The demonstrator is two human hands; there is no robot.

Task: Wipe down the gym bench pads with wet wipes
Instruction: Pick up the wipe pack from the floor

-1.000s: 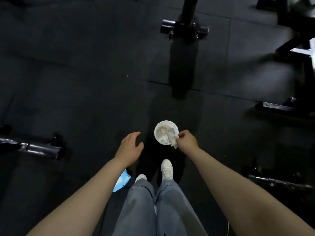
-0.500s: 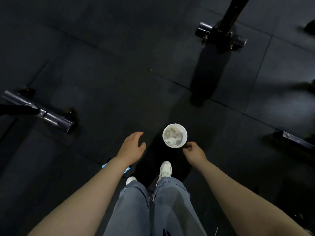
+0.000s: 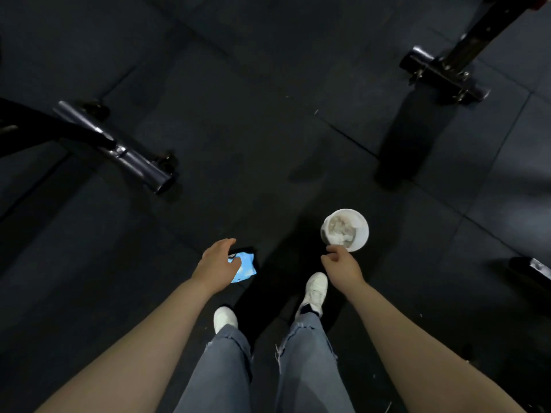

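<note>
Floor [image 3: 268,129]: dark rubber tiles with visible seams, filling the frame. Left hand [image 3: 216,268]: lower centre, palm down, fingers spread loosely and holding nothing, held above a blue wipes packet [image 3: 246,268]. Wipes packet: lies flat on the floor, partly covered from view by the left hand; whether hand and packet touch cannot be told. Right hand [image 3: 341,266]: right of centre, fingers curled inward with thumb and forefinger drawn close, nothing visibly gripped; its fingertips sit at the lower edge of a white bucket [image 3: 359,234]. White bucket: stands upright on the floor, right of centre, containing crumpled used wipes [image 3: 340,229]. White shoes: left shoe [image 3: 225,318] below the packet, right shoe [image 3: 314,292] just below the right hand; grey jeans [image 3: 268,374] at bottom centre. Equipment: metal frame foot [image 3: 119,150] with round tube, middle left; second black frame base [image 3: 441,74] with bolts, upper right; a further metal piece [image 3: 533,271] at the right edge. Bench pads: out of view.
</note>
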